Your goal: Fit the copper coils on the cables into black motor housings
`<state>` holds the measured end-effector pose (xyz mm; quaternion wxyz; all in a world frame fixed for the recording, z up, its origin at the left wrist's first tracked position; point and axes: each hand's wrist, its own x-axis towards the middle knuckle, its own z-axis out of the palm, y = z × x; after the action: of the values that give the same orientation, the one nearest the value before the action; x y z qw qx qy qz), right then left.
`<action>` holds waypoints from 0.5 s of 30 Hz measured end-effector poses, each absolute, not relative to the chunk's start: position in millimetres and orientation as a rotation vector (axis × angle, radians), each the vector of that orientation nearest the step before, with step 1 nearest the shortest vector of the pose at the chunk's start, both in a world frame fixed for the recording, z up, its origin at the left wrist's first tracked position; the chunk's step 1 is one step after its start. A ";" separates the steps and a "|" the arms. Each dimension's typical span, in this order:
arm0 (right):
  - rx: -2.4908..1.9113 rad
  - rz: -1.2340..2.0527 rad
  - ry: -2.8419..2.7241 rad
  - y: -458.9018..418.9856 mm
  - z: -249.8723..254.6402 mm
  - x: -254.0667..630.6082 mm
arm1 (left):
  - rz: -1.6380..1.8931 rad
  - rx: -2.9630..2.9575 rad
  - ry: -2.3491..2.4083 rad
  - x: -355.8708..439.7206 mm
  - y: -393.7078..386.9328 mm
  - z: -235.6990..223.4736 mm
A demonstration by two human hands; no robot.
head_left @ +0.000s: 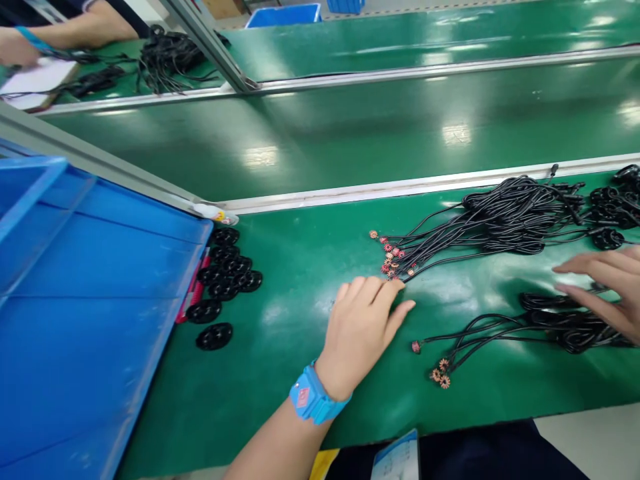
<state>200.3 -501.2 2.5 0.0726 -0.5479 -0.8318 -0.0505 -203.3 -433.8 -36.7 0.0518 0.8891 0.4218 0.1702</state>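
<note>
My left hand [361,327], a blue strap [313,395] round its wrist, is low over the green mat with its fingers stretched out and nothing in it. Just beyond its fingertips are the small reddish, copper-coloured ring-shaped ends [393,257] of a large bundle of black cables [515,213]. My right hand [607,283], partly cut off by the right edge, has its fingers extended with a gap to the thumb. Below it lies a smaller bundle of black cables [565,323], whose ring-shaped ends [443,375] point left. Whether the right hand touches those cables, I cannot tell.
Several round black parts [225,270] lie beside a big blue bin [100,300] on the left. A white bottle [216,213] sits by the rail, and black parts [617,200] at far right. Beyond the metal frame [210,47], another person's arm [75,40] is near more cables [173,57].
</note>
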 end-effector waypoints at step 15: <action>-1.734 -0.172 -2.546 -480.5 -32.1 227.4 | 0.311 2.558 1.252 -205.2 -429.8 -39.8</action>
<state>227.4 -480.5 -32.1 0.0282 -0.5617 -0.8249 -0.0558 -205.2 -429.8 -39.8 0.1379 0.8843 0.4329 0.1074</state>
